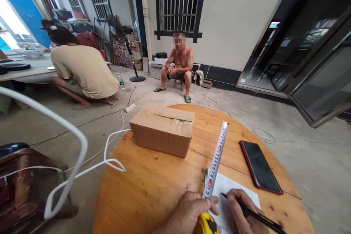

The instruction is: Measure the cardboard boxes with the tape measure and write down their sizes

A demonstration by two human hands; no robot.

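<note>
My left hand (pixel 192 210) is closed around a yellow tape measure (pixel 205 223). The tape's white blade (pixel 215 157) sticks out away from me, rising over the table, with black numbers and red marks on it. In my right hand (pixel 241 208) is a black pen (pixel 263 220), its tip end close to a white sheet of paper (pixel 229 186) that lies partly under the blade and both hands. Beyond the left hand sits a closed brown cardboard box (pixel 161 131) with worn tape along its top seam.
A phone in a red case (pixel 260 166) lies right on the round wooden table (pixel 137 190). A white cable (pixel 82 146) loops at left. Two people, one seated (pixel 179 62) and one crouching (pixel 82 69), are beyond, near a standing fan (pixel 128 47) and a water bottle (pixel 121 80).
</note>
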